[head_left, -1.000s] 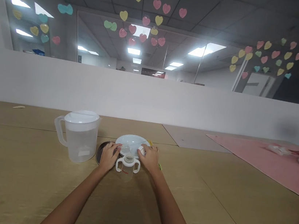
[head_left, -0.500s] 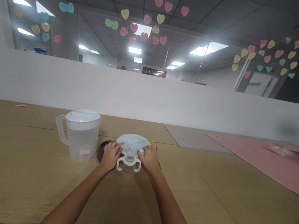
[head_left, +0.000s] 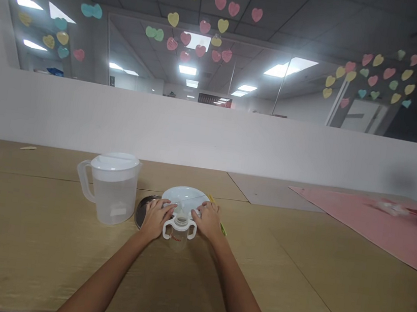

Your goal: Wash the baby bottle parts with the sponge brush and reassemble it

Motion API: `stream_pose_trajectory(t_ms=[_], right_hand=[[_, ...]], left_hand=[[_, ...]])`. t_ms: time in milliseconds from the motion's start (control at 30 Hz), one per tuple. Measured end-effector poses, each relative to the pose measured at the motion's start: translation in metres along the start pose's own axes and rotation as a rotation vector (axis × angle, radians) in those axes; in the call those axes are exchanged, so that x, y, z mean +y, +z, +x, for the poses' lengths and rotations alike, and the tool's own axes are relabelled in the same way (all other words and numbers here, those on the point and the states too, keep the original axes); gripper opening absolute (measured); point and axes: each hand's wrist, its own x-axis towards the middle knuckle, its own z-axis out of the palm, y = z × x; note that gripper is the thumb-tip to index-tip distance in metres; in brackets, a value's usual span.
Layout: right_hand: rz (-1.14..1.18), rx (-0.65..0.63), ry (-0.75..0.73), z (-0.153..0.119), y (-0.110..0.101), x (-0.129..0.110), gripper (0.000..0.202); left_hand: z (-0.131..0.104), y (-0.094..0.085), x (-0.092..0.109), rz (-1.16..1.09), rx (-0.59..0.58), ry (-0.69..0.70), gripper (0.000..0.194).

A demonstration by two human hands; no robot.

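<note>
Between my hands stands a clear baby bottle [head_left: 179, 239] with two white side handles, upright and without a lid. Behind it lies a white plate [head_left: 187, 194]. My left hand [head_left: 156, 219] is at the plate's near left edge, its fingers closed around a small translucent piece [head_left: 179, 208], perhaps a bottle teat. My right hand [head_left: 208, 219] is at the plate's near right side, fingers bent and closed on a small white piece too hidden to name. A dark round metal dish [head_left: 141, 211] is partly covered by my left hand.
A large lidded translucent pitcher [head_left: 114, 195] stands left of the hands. Beside my right hand lies a thin yellow-green item [head_left: 224, 229], mostly hidden. A pink cloth [head_left: 376, 224] covers the table's right, with blurred items on it. A low white wall [head_left: 211, 136] rises behind.
The fingers of my left hand have shifted slightly right, and the translucent piece has moved a little right over the plate. My right hand has hardly moved.
</note>
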Motion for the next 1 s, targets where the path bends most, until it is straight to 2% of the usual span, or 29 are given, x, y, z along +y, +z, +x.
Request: stream_pose_trajectory(t_ms=[100, 200, 267, 367, 467, 633, 767, 867, 933, 1000], right_hand=[[0.019, -0.026, 0.012, -0.001, 0.001, 0.0, 0.032], [0.028, -0.02, 0.011, -0.001, 0.003, 0.001, 0.031], [0.026, 0.02, 0.001, 0.0, 0.004, 0.002, 0.03], [0.032, 0.105, -0.005, 0.002, 0.004, 0.004, 0.028], [0.049, 0.151, 0.02, 0.003, 0.002, 0.006, 0.027], [0.049, 0.164, 0.035, 0.004, 0.004, 0.007, 0.029], [0.045, 0.168, 0.003, 0.003, 0.005, 0.007, 0.029], [0.048, 0.172, 0.025, 0.004, 0.004, 0.007, 0.03], [0.049, 0.176, 0.048, 0.004, 0.004, 0.008, 0.03], [0.05, 0.185, 0.063, 0.005, 0.004, 0.008, 0.029]], left_hand=[[-0.001, 0.0, 0.002, 0.031, 0.018, 0.017, 0.034], [0.001, -0.003, 0.005, 0.061, 0.094, 0.018, 0.035], [0.003, -0.009, 0.005, 0.076, 0.203, 0.009, 0.034], [0.003, -0.021, -0.001, 0.103, 0.435, -0.029, 0.031], [-0.005, -0.036, -0.021, 0.142, 0.652, -0.092, 0.027], [-0.029, -0.066, -0.075, 0.246, 0.901, -0.282, 0.046], [-0.045, -0.084, -0.117, 0.299, 0.929, -0.491, 0.048], [-0.051, -0.086, -0.141, 0.173, 0.892, -0.704, 0.054], [-0.053, -0.083, -0.155, -0.004, 0.784, -0.842, 0.053], [-0.054, -0.08, -0.166, -0.172, 0.622, -0.938, 0.045]])
